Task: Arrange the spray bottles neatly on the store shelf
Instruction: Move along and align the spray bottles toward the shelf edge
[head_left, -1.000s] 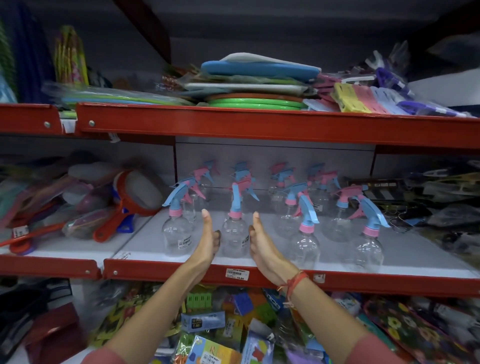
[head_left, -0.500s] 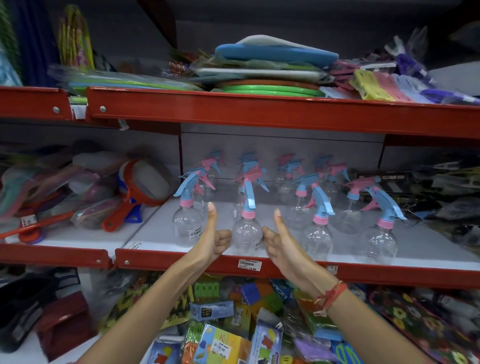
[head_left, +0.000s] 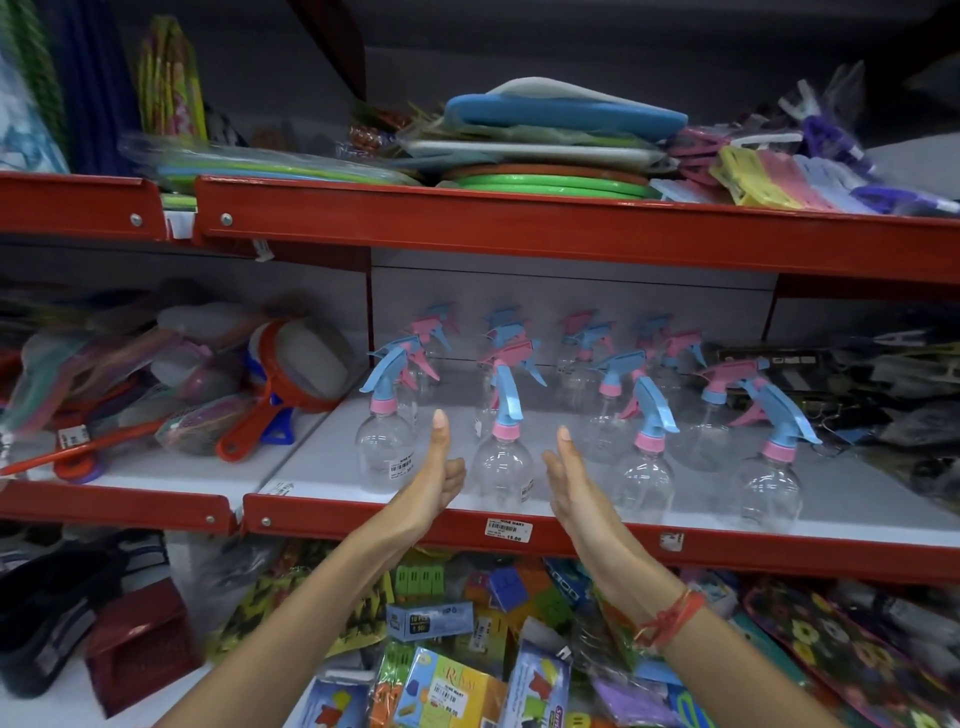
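Observation:
Several clear spray bottles with pink and blue trigger heads stand in rows on the white shelf (head_left: 332, 457) with a red front rail. The front row has a left bottle (head_left: 385, 449), a middle bottle (head_left: 503, 470) and two more to the right (head_left: 645, 480) (head_left: 768, 491). My left hand (head_left: 435, 480) is just left of the middle bottle, fingers curled, thumb pointing up. My right hand (head_left: 570, 480) is just right of it, thumb also up. Neither hand touches a bottle or holds anything.
Orange-handled brushes and strainers (head_left: 270, 410) are piled on the shelf section to the left. Dark packaged goods (head_left: 893, 395) lie to the right. The upper red shelf (head_left: 519, 228) carries stacked mats and clips. Colourful packets (head_left: 447, 670) fill the space below.
Both hands went from flat, open palms flanking the middle front bottle to curled fingers with thumbs up, drawing back a little. The bottles have not moved.

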